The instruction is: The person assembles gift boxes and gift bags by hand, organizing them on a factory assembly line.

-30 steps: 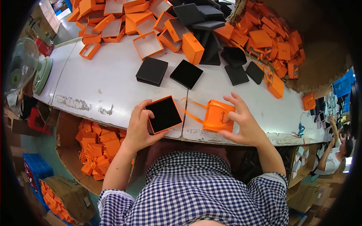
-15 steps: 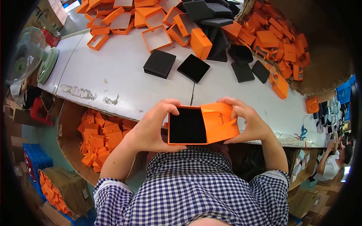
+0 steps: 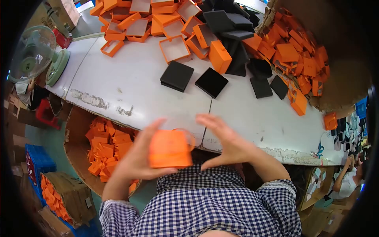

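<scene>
An orange box [image 3: 170, 149], blurred by motion and with its lid closed, is in my left hand [image 3: 138, 158] near the table's front edge. A loop of orange ribbon shows at its right side. To the right of the box is my right hand [image 3: 226, 143], apart from it, with fingers spread and nothing between them. Farther back on the white table [image 3: 146, 94] lie a stack of black pads [image 3: 177, 76] and a single black pad [image 3: 212, 82].
Open orange trays [image 3: 174, 49] and dark pads [image 3: 229, 24] are heaped at the back. Cartons of orange boxes stand at the right [image 3: 300, 55] and lower left [image 3: 106, 146]. A green fan [image 3: 58, 67] is at the left. Another person [image 3: 349, 181] is at the far right.
The box's cover has closed over the black insert. My left hand has moved slightly left and down with the box, and my right hand has let go and opened.
</scene>
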The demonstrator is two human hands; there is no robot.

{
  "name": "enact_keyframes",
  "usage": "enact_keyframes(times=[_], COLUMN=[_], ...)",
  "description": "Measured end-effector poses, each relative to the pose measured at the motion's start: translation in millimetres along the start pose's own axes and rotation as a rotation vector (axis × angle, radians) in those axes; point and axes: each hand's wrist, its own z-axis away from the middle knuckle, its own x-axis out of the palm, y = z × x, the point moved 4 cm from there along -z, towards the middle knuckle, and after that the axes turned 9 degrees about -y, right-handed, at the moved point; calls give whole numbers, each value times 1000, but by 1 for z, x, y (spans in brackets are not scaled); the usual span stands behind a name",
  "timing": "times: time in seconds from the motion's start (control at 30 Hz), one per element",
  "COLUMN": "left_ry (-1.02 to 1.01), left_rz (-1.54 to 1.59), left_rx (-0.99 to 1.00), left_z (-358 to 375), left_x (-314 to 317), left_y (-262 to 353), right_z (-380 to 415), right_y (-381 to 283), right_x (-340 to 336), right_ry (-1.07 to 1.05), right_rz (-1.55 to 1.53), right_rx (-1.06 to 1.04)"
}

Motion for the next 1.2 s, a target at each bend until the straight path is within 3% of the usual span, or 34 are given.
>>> enact_keyframes(times=[0.03, 0.1, 0.17, 0.23, 0.37, 0.43, 0.5, 0.57, 0.6, 0.63, 0.7, 0.73, 0.77, 0.8, 0.83, 0.87, 0.9, 0.93, 0.97, 1.0, 1.03, 1.07, 1.1, 1.2], left_ry=[46, 67, 89, 166, 410, 439, 282, 345, 448, 394, 470, 497, 523, 456, 490, 494, 538, 482, 439, 378, 338, 204, 129, 222], left_rz=[-6, -452, -466, -532, -715, -858, -786, -805, -799, -737, -831, -594, -800, -816, -692, -567, -672, -534, -478, -358, -272, -202, -200, -359], left_rx=[-77, -159, -140, -86, 117, -91, -296, -208, 11, 54, 56, 14, -340, -274, -447, -490, -633, -786, -1098, -1230, -1314, -1236, -1419, -1474], left_z=[26, 47, 23, -33, -166, -216, -242, -243, -233, -194, -110, -66, -9, 40, 93, 127, 178, 209, 256, 276, 289, 284, 282, 276], left_x=[-31, -80, -92, -97, -128, -139, -146, -168, -190, -203, -235, -250, -261, -268, -275, -262, -258, -239, -219, -190, -153, -118, -74, 12], left_y=[5, 35, 30, 9, -65, -77, -92, -105, -110, -82, -75, -83, -90, -98, -120, -117, -152, -163, -210, -232, -254, -256, -273, -315], right_z=[-3, -12, -27, -41, -19, 3, 18, 20, 20, 20, 22, 23, 23, 24, 24, 24, 25, 26, 26, 27, 28, 27, 26, 29], right_y=[14, 58, 87, 109, 124, 124, 118, 121, 121, 123, 127, 128, 130, 131, 131, 132, 133, 135, 138, 140, 140, 138, 136, 137], right_x=[-15, -42, -44, -41, -34, -30, -32, -32, -33, -34, -35, -35, -35, -36, -36, -36, -37, -37, -37, -37, -38, -38, -38, -38], right_ry=[113, 293, 355, 350, 397, 403, 419, 418, 406, 399, 379, 368, 359, 347, 336, 329, 325, 324, 321, 326, 333, 326, 339, 329], right_rz=[128, 350, 436, 691, 607, 650, 605, 601, 593, 585, 610, 586, 594, 591, 590, 581, 592, 604, 599, 603, 609, 629, 636, 636], right_rx=[-16, 56, 140, 362, 322, 277, 276, 272, 278, 286, 281, 285, 271, 282, 293, 275, 283, 293, 277, 276, 281, 292, 288, 308])
